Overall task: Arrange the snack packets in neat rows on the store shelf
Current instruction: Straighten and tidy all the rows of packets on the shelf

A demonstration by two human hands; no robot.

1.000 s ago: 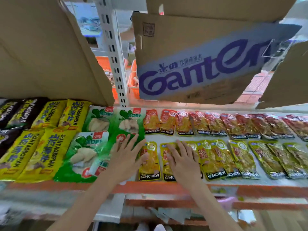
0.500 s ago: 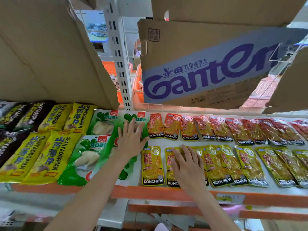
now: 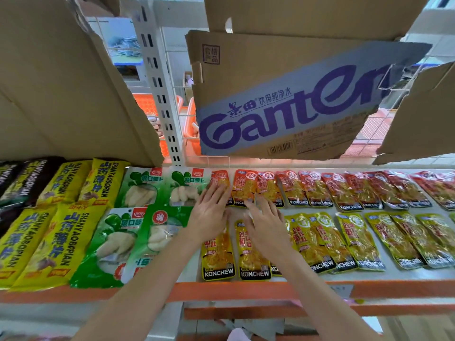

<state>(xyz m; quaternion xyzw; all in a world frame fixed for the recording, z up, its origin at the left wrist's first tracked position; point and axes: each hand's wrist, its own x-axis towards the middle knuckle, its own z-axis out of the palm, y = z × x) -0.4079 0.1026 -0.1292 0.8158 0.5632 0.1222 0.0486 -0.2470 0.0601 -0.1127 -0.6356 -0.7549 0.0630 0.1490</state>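
Snack packets (image 3: 248, 247), under both flat hands (image 3: 209, 212)

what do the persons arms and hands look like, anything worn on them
Both forearms are bare as far as the picture shows: no sleeves, gloves, watch or bracelet. The left hand and right hand show no rings that I can make out, though the right hand is slightly blurred. The nails look short and unpainted.

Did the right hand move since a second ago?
Yes. The right hand slid away from the orange shelf edge, off the yellow front-row packets, reaching the red back-row packets.
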